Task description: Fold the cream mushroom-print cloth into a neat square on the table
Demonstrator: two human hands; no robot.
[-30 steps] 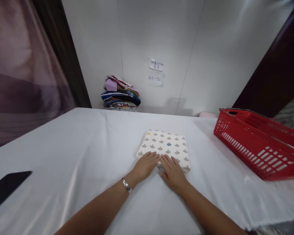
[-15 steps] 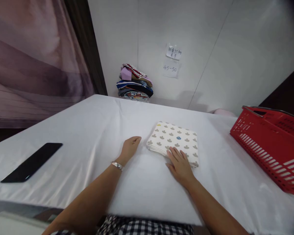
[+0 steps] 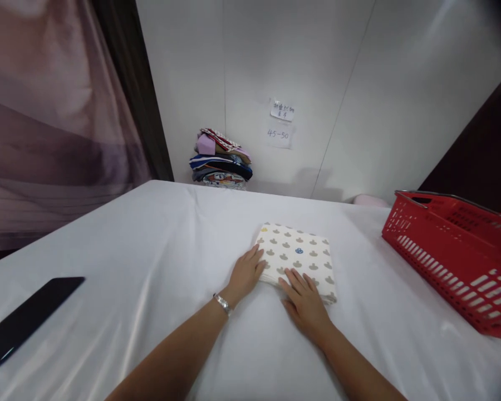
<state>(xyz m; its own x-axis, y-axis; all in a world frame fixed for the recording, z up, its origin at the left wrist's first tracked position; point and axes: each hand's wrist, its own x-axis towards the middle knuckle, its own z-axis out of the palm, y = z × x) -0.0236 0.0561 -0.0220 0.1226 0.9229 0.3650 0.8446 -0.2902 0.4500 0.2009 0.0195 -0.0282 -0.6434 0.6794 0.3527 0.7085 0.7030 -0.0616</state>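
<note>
On the white-covered table (image 3: 192, 245) in the head view, a folded patterned cloth (image 3: 294, 250) lies before the person; the left hand (image 3: 245, 274) touches its left edge, fingers extended, unclenched; the right hand (image 3: 307, 306) rests on its near edge, fingers loosely spread, grasping nothing; a red basket (image 3: 446, 250) stands well apart rightward; a flat black object (image 3: 29, 320) lies leftward.

We see muted light, a pale sheen high on the white wall (image 3: 317, 55) and a soft shadow low on it. Glossy streaks line the tablecloth (image 3: 183, 239); a glint marks the black phone (image 3: 31, 317). Toward the right edge we find the red shopping basket (image 3: 442, 250) stretched, the upper corner darkened.
</note>
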